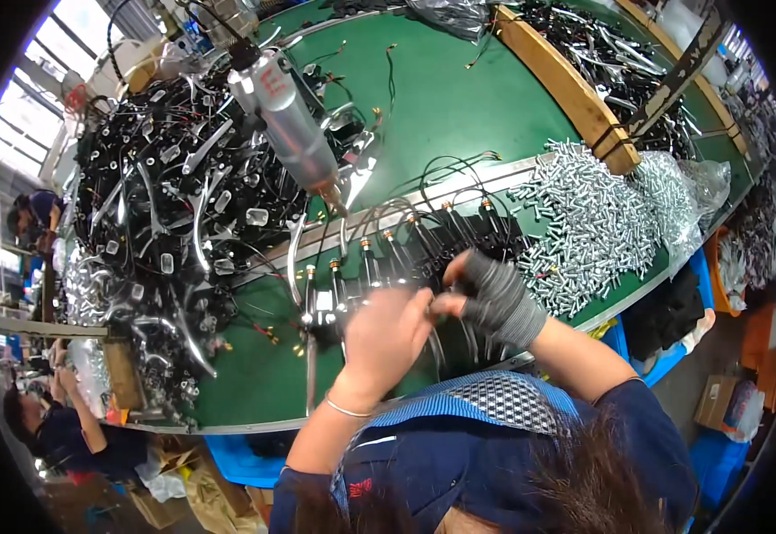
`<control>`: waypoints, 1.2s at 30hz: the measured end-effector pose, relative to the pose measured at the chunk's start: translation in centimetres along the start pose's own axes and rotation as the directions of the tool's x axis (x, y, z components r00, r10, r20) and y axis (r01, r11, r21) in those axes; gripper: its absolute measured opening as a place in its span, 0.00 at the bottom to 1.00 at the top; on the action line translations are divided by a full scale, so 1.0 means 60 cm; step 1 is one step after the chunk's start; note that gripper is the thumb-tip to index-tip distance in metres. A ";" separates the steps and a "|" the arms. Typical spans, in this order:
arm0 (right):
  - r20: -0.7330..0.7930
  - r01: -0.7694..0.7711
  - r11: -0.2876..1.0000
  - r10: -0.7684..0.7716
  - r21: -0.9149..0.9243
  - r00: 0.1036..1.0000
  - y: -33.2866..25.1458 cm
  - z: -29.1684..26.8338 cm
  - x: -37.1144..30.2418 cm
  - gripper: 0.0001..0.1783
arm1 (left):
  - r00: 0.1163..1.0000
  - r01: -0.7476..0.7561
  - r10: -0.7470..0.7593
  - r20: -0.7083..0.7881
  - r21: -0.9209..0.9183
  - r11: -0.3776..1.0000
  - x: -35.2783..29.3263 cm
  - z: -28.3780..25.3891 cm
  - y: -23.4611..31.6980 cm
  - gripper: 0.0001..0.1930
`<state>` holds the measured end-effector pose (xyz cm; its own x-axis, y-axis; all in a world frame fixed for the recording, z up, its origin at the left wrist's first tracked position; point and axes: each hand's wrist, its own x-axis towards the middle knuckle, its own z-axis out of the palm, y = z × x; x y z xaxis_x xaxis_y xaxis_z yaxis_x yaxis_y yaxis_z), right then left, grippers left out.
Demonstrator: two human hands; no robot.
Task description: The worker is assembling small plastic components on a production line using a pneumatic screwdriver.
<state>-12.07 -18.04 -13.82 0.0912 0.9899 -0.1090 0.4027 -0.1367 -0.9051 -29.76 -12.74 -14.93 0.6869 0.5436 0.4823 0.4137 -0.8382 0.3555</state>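
Note:
My left hand [382,336], bare and blurred by motion, is closed over a row of black-and-silver brake levers [370,267] with cables. Its fingertips point toward my right hand [500,298], which wears a grey fingerless glove. The right fingers are curled, with thumb and forefinger near the left fingertips. Whatever lies between the fingers of either hand is too small or hidden to make out. The levers lie side by side on the green table [459,107], some partly covered by my hands. Right of them is a heap of small silver metal pins [584,231].
A cylindrical power screwdriver [285,120] hangs point-down over the table's left half. Behind it spreads a big pile of levers and cables [165,196]. A wooden bar [566,80] borders another lever pile at the far right. Other people [63,427] work at the left edge.

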 end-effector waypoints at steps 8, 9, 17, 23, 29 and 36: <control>-0.277 0.374 0.925 -0.343 0.065 0.898 -0.078 0.001 0.211 0.38 | 0.996 0.069 -0.066 0.054 -0.064 0.996 0.053 0.013 -0.027 0.13; -0.287 0.452 0.882 -0.404 0.129 0.869 -0.091 0.024 0.234 0.44 | 0.996 0.069 -0.066 0.052 -0.062 0.996 0.053 0.016 -0.031 0.13; -0.282 0.445 0.895 -0.433 -0.023 0.856 -0.222 0.114 0.308 0.55 | 0.952 0.302 -0.289 0.105 -0.150 0.941 0.044 0.038 -0.038 0.11; -0.160 0.323 0.946 -0.323 -0.029 0.933 -0.198 0.066 0.312 0.49 | 0.929 0.334 -0.316 0.193 -0.068 0.940 0.047 0.037 -0.036 0.12; -0.413 0.377 0.922 -0.377 -0.087 0.829 -0.152 -0.048 0.262 0.39 | 0.921 0.378 -0.359 0.151 -0.121 0.918 0.048 0.020 -0.033 0.12; -0.358 0.381 0.629 -0.171 0.677 0.918 -0.099 -0.058 0.156 0.35 | 0.970 0.206 -0.194 0.144 -0.078 0.975 0.052 0.018 -0.033 0.12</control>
<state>-10.43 -8.13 -8.03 0.3407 0.9182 0.2020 -0.3288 0.3176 -0.8894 -27.78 -9.45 -15.00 0.6725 0.6835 0.2839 0.4989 -0.7019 0.5083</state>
